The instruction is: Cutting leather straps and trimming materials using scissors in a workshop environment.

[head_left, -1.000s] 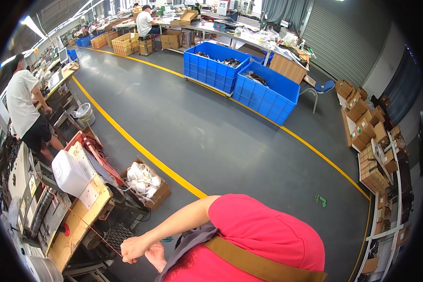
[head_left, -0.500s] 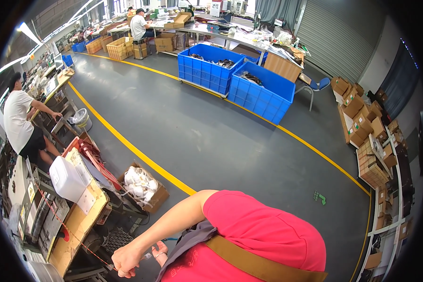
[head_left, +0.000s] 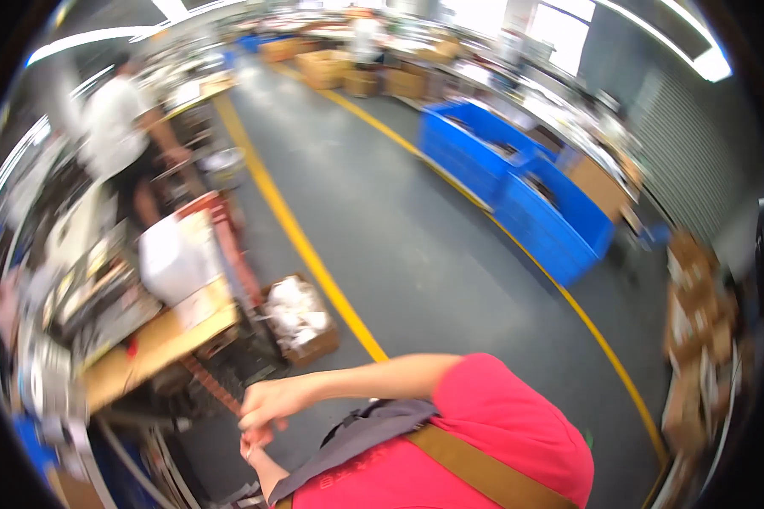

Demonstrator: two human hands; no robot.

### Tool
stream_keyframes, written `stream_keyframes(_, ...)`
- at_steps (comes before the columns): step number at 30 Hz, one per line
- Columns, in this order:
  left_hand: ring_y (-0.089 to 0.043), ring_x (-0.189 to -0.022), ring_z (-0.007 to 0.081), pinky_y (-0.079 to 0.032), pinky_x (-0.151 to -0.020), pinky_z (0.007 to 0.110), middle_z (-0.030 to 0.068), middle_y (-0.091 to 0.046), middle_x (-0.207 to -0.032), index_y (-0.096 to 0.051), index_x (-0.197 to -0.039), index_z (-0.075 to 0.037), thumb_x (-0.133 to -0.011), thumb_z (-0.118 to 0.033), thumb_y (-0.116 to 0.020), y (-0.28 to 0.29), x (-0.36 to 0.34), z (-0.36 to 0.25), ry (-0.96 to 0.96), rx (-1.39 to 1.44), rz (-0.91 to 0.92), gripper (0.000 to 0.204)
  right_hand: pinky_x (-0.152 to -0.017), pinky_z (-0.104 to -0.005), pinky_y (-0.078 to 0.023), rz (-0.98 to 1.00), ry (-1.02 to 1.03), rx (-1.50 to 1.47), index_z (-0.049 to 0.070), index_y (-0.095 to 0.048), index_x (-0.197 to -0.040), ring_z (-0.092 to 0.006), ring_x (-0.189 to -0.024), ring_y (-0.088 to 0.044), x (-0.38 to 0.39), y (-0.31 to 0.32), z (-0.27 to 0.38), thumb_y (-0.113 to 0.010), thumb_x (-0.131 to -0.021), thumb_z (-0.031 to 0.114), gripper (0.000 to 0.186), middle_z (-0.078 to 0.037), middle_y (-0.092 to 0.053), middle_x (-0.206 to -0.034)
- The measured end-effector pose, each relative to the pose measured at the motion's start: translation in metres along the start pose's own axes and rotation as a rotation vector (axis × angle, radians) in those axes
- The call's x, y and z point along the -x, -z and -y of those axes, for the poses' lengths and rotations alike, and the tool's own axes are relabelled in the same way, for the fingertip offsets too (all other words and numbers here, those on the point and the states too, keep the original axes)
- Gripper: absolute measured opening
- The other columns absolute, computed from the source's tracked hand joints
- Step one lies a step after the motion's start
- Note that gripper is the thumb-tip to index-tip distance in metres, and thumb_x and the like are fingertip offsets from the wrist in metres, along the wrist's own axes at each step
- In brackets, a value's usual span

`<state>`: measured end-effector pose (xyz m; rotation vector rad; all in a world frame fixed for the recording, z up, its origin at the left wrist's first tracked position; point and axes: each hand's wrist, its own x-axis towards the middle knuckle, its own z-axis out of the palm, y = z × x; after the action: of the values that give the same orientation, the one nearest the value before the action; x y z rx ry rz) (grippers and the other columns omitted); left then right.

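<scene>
My right hand (head_left: 267, 402) is closed around the end of a long, narrow reddish-brown strip (head_left: 213, 384). From the fingers the strip slopes up and left, to the edge of a worn wooden-topped bench (head_left: 157, 347). Motion blur hides its exact material. My left hand (head_left: 257, 444), with a band at the wrist, is just below the right one and close against it. Its fingers are curled, and what they hold is hidden. A grey apron and an olive strap lie over my pink shirt.
A white plastic container (head_left: 171, 261) stands on the bench. Beside it on the floor, a cardboard box (head_left: 311, 343) holds white pieces. Two blue bins (head_left: 554, 222) line the far side of the aisle. A person in a white shirt (head_left: 120, 127) works at the left.
The view has swung left and blurred. My hands have come together, the left one now just under the right. The strip between bench and hand now shows as a wider, reddish-brown band.
</scene>
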<state>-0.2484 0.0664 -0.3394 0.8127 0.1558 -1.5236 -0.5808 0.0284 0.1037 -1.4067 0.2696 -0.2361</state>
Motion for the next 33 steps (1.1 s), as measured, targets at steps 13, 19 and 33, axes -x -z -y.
stream_keyframes(13, -0.055, -0.051, 0.0168, -0.044, -0.048, 0.029, 0.0068, -0.054, -0.053, -0.054, -0.079, -0.003, -0.081, -0.024, -0.053, -0.162, 0.159, 0.025, -0.417, -0.132, -0.406, 0.02, -0.06, -0.0258, -0.046, -0.446, -0.41, 0.017, 0.0, -0.059, -0.085, -0.0168, -0.069, -0.059, 0.05, 0.102, -0.15, -0.046, -0.085, 0.028, 0.031, -0.008, -0.061, -0.074)
stream_keyframes(19, -0.056, -0.054, 0.0148, -0.045, -0.054, 0.026, 0.0051, -0.053, -0.055, -0.052, -0.081, 0.0, -0.084, -0.02, -0.048, -0.203, 0.202, 0.022, -0.734, -0.202, -0.377, 0.021, -0.066, -0.0299, -0.047, -0.377, -0.338, 1.115, 0.004, -0.057, -0.1, -0.0217, -0.072, -0.06, 0.0, 0.086, -0.102, -0.054, -0.075, 0.024, 0.031, -0.012, -0.062, -0.08)
stream_keyframes(33, -0.057, -0.068, 0.0241, -0.046, -0.064, 0.032, 0.0089, -0.058, -0.074, -0.057, -0.085, -0.001, -0.073, -0.007, -0.06, -0.258, 0.299, -0.064, -1.456, -1.289, -0.008, 0.014, -0.085, -0.0253, -0.039, -0.075, 0.167, 0.047, -0.003, -0.048, -0.109, -0.0134, -0.098, -0.049, -0.206, -0.023, -0.04, -0.052, -0.079, 0.013, 0.035, -0.008, -0.053, -0.104)
